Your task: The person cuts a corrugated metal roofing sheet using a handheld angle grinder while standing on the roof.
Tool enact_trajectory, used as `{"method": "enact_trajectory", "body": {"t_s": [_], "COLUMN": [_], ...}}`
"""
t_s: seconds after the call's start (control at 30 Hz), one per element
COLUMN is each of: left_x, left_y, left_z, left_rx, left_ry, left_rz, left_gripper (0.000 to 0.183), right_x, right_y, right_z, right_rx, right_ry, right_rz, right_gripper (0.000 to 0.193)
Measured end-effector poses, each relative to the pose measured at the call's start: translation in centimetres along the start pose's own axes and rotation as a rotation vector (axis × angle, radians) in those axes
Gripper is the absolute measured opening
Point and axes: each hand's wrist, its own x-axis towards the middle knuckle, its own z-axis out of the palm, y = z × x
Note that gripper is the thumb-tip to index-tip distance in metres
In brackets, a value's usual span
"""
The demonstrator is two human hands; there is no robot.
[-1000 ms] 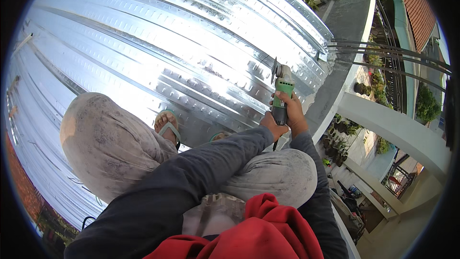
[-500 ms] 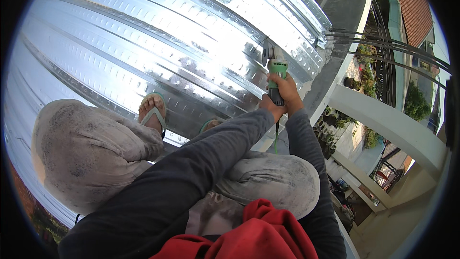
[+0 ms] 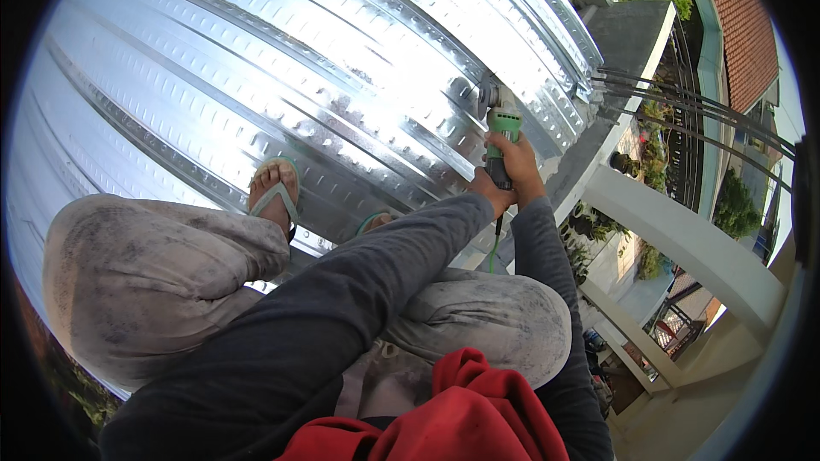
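A green and black angle grinder (image 3: 505,125) is gripped in both of my hands, its disc end pointing away from me over the ribbed metal sheeting (image 3: 282,77). My right hand (image 3: 519,162) wraps round the green body. Lower down, my left hand (image 3: 493,194) closes round the black rear of the tool. The disc (image 3: 487,98) stands edge-on by a rib of the sheeting; whether it touches the metal I cannot tell. From the grinder's back end a green cord (image 3: 494,254) runs down toward my knee.
My sandalled foot (image 3: 273,190) rests on the sheeting. Along its right side runs a concrete ledge (image 3: 632,30), with black cables (image 3: 709,111) crossing beyond. A white curved beam (image 3: 692,239) and potted plants on a lower level lie at the right.
The grinder and both hands sit slightly lower and farther right in view, as does the ledge. My hold on the tool is the same.
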Motion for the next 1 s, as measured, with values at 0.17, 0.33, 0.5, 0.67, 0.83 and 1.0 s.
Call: {"method": "enact_trajectory", "body": {"t_s": [0.17, 0.33, 0.5, 0.67, 0.83, 1.0], "left_x": [0.8, -0.4, 3.7, 2.0, 3.1, 4.9], "left_y": [-0.7, 0.1, -3.6, -1.5, -2.3, -4.5], "left_z": [0.9, 0.6, 1.7, -0.6, -0.9, 0.6], "left_rx": [-0.041, -0.017, -0.304, -0.313, -0.312, -0.335], "left_ry": [-0.083, 0.046, -0.072, -0.192, -0.254, -0.215], "left_rz": [0.048, 0.038, 0.228, 0.270, 0.272, 0.281], "left_gripper": [0.096, 0.087, 0.059, 0.047, 0.059, 0.050], "right_x": [0.0, 0.2, 1.3, 1.2, 0.8, 0.3], "right_y": [0.8, 0.8, 0.7, 0.8, 0.5, 0.1], "right_z": [-1.3, -0.9, 0.1, 0.4, 1.0, 1.1], "right_rx": [0.067, 0.006, -0.160, -0.285, -0.301, -0.284], "right_ry": [0.005, 0.005, 0.043, 0.111, 0.137, 0.137], "right_rz": [-0.021, -0.027, -0.083, -0.086, -0.145, -0.155], "right_gripper": [0.037, 0.038, 0.048, 0.056, 0.056, 0.057]}}
